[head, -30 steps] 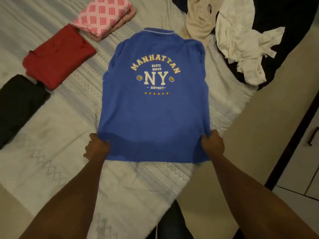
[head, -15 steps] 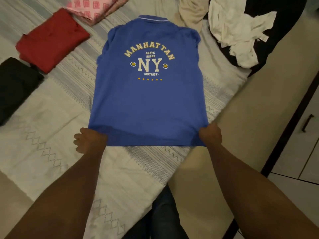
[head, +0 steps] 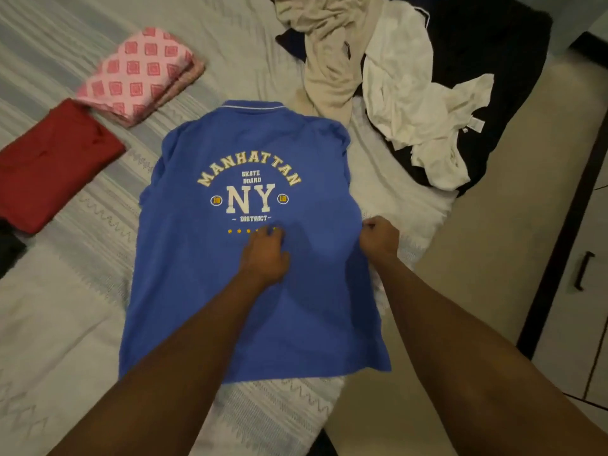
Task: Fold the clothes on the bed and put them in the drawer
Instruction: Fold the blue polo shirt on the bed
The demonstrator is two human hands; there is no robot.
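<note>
A blue polo shirt [head: 210, 291] with a "MANHATTAN NY" print lies flat on the bed, collar away from me and sleeves tucked under. My left hand [head: 265, 256] rests on the middle of the shirt just below the print, its fingers curled into the fabric. At mid height on the shirt's right edge, my right hand [head: 378, 238] grips the cloth in a fist. The hem lies free near the bed's front edge.
Folded pieces lie at the left: a pink patterned one [head: 138, 77], a red one [head: 52, 162] and a black one [head: 10, 248]. Unfolded beige [head: 332, 60], white [head: 418, 103] and black clothes [head: 487, 60] are heaped at the back right. A drawer front with a dark handle [head: 584, 271] stands at the right.
Both hands let go of the hem corners and moved up the shirt. The left hand went to the centre, the right hand to the right edge.
</note>
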